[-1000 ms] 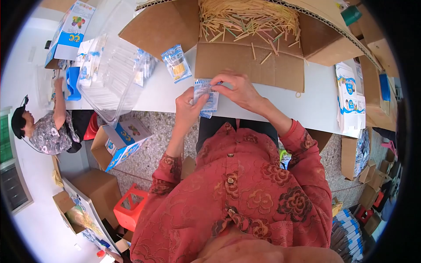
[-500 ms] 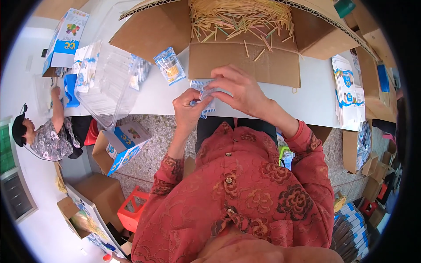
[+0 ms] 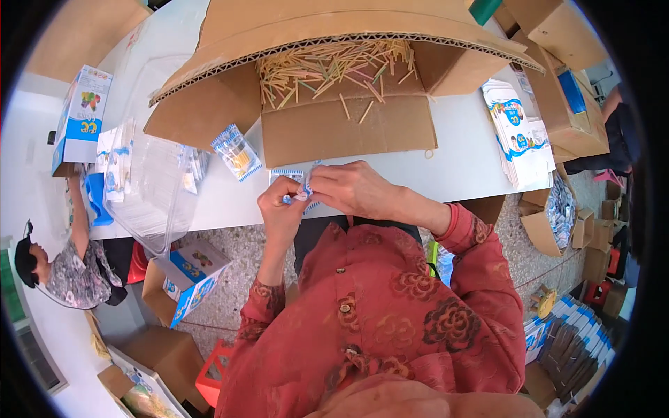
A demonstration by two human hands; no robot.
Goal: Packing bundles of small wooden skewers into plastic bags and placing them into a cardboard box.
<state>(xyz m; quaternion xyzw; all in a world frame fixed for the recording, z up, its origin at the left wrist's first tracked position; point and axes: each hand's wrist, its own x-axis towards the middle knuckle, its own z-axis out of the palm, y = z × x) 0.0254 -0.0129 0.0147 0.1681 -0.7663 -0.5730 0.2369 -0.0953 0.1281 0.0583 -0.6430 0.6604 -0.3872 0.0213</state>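
Both my hands meet at the near edge of the white table point(image 3: 209, 209). Between them is a small blue-and-white plastic packet point(image 3: 307, 182), crumpled and partly hidden by my fingers. My left hand point(image 3: 280, 207) pinches it from one side. The fingers of my right hand point(image 3: 355, 188) are bent together against its other side. Just behind my fingers another blue-and-white packet point(image 3: 284, 173) lies flat. A filled clear packet point(image 3: 237, 153) with yellowish sticks inside rests farther left. Beyond my hands, an open cardboard box point(image 3: 348, 136) lies with its mouth toward me, holding many thin pastel sticks point(image 3: 327, 70).
A clear plastic tray point(image 3: 150, 188) stands left of the box, among more packets. Printed flat cartons point(image 3: 512, 132) are stacked on the right. An upright blue-and-white carton point(image 3: 82, 118) stands far left, near a co-worker point(image 3: 66, 268). A red stool point(image 3: 210, 376) is on the floor.
My view has shifted, so the box and table sit lower and further left. My right hand's fingers, raised and spread before, have closed down on the packet beside my left hand.
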